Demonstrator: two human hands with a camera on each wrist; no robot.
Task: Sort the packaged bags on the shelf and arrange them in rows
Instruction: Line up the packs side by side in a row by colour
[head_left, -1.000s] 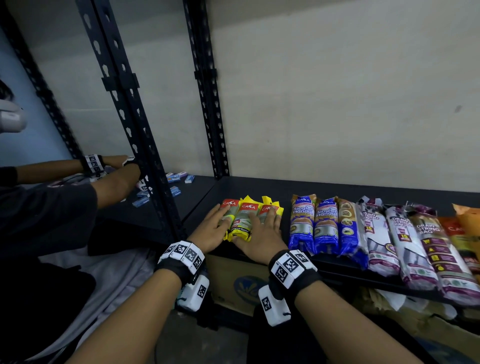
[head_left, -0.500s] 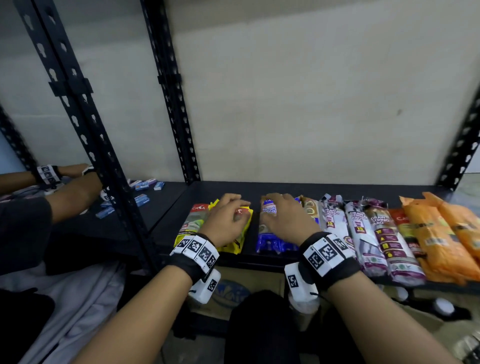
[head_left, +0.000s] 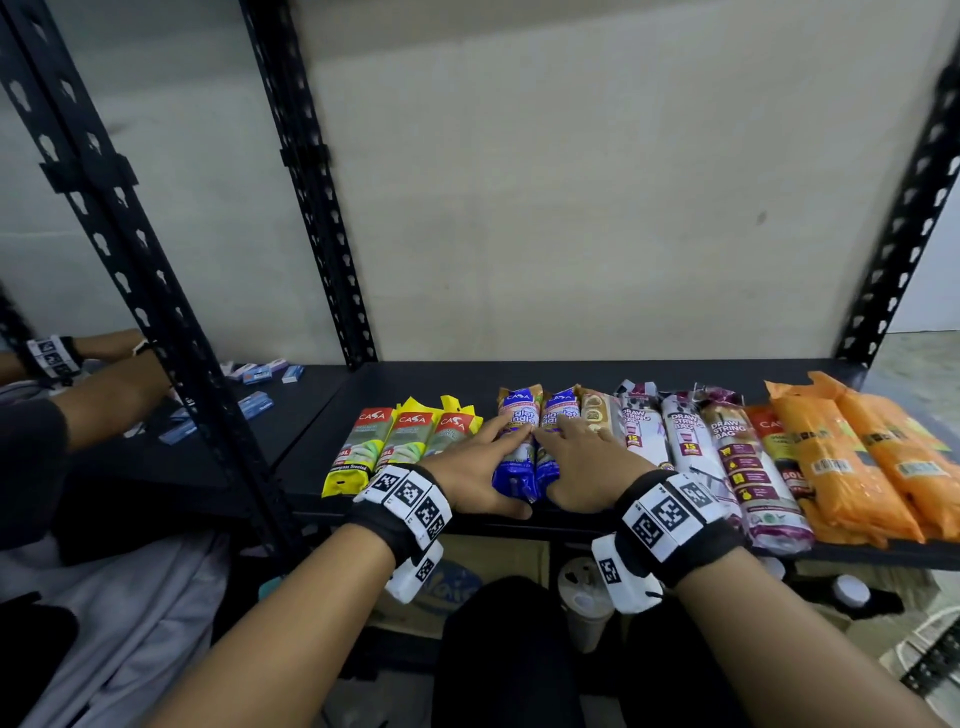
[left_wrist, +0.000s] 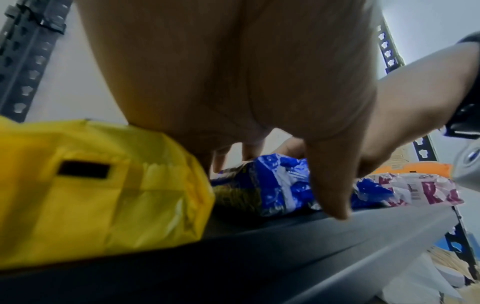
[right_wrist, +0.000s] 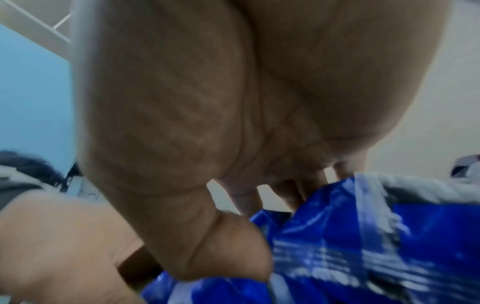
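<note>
Two blue packs (head_left: 540, 415) lie side by side near the middle of the black shelf (head_left: 519, 376). My left hand (head_left: 480, 465) rests on the left one, fingers straight and thumb by its front end. On the right blue pack lies my right hand (head_left: 576, 460), fingers spread flat. The left wrist view shows the fingers (left_wrist: 249, 152) touching the blue pack (left_wrist: 275, 185) beside a yellow pack (left_wrist: 103, 195). Three yellow packs (head_left: 400, 441) lie left of my hands. White and purple drawstring-bag packs (head_left: 691, 452) and orange packs (head_left: 862, 457) lie to the right.
Black perforated uprights (head_left: 156, 322) stand at the left, one (head_left: 904, 218) at the right. Another person's arms (head_left: 104, 387) reach onto the neighbouring shelf with small blue boxes (head_left: 260, 374). A cup (head_left: 582, 597) stands below the shelf.
My left hand has left the yellow packs and moved right onto the blue packs. Both hands' fingers have straightened. The view has swung to the right.
</note>
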